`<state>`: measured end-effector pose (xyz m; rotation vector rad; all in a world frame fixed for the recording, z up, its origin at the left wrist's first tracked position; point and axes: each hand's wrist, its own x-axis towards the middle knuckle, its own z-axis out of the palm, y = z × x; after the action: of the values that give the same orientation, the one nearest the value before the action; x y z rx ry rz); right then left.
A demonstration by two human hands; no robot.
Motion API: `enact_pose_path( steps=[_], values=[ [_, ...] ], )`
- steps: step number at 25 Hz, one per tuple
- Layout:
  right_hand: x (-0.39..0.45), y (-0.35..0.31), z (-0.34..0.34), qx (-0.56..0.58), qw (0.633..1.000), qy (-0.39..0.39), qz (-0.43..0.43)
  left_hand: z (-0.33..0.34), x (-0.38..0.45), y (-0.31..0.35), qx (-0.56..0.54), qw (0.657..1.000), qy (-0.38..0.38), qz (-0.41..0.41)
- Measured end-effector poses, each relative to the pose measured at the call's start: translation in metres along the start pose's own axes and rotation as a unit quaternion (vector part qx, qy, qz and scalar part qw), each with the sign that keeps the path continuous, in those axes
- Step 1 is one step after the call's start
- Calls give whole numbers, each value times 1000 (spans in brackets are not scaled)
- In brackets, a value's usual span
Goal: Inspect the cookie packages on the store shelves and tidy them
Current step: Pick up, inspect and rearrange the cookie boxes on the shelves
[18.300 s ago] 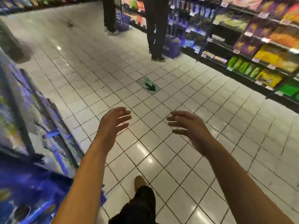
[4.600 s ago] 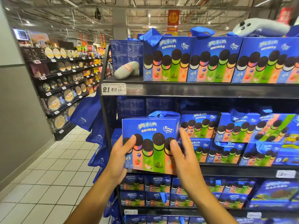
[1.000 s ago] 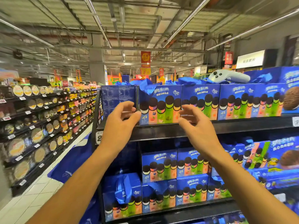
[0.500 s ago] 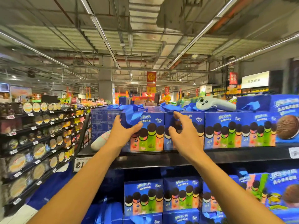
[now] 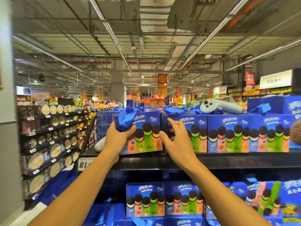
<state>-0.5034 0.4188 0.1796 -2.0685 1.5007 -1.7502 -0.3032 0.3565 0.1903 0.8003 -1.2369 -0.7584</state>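
A blue cookie gift box [image 5: 146,132], printed with stacked sandwich cookies and topped by a blue ribbon, stands at the left end of the top shelf [image 5: 228,162], tilted slightly and forward of its row. My left hand [image 5: 117,139] grips its left side, fingers curled over the ribbon and front face. On the box's right edge, my right hand [image 5: 175,142] has its thumb on the front and its fingers curled round the side next to the neighbouring box. More identical boxes [image 5: 228,136] line the shelf to the right.
A white plush toy [image 5: 218,107] lies on top of the boxes at the right; another [image 5: 100,145] lies at the shelf's left end. The same boxes [image 5: 145,199] fill the shelf below. A price tag [image 5: 84,163] hangs on the shelf edge. Round packaged goods fill the aisle shelves [image 5: 53,136] at left.
My hands have dropped from the box's ribboned top to its sides. The box now sits tilted and a little forward of the row.
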Motion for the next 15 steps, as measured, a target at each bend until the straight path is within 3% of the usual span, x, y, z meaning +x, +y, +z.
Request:
enact_pose_path(
  steps=[8, 12, 15],
  values=[
    [-8, -27, 4, 156, 985, -62, -32, -14, -46, 48, 14, 993, 32, 111],
    [-18, -31, 4, 257, 958, -119, -47, -22, -76, 69, -22, 995, 18, 96],
    [-27, -29, 10, 337, 935, -108, -27, -26, -93, 74, -26, 995, -15, 93]
  ],
)
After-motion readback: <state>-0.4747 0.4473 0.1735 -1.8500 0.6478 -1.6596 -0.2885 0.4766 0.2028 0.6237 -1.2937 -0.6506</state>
